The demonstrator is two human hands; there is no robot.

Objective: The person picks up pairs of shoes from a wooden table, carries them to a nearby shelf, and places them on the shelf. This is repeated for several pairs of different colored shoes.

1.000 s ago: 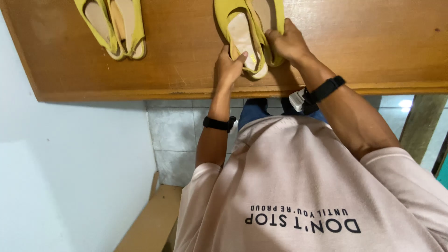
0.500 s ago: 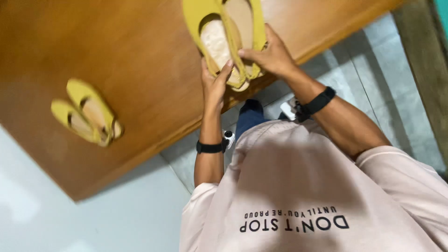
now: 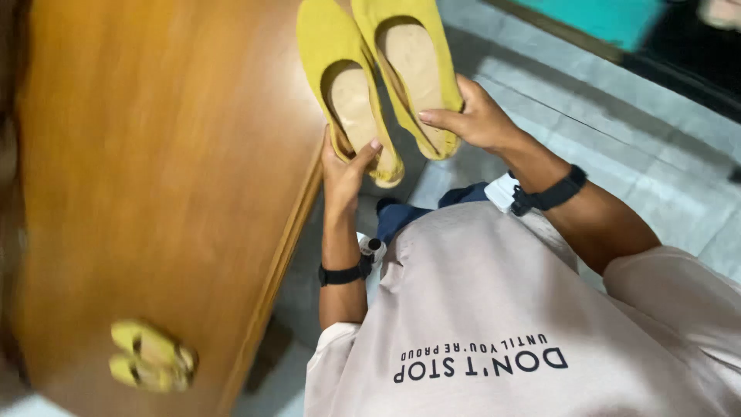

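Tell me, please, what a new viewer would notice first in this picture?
First, the two yellow flat shoes at top centre, one in the left hand and one in the right hand, above the grey tiled floor. Next, another yellow pair on the wooden table, lower left.

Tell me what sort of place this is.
Probably a room in a home, though a small shop or workshop is possible. A wooden table stands on a pale tiled floor, with a yellow shoe pair on it, while both hands hold two more yellow flats.
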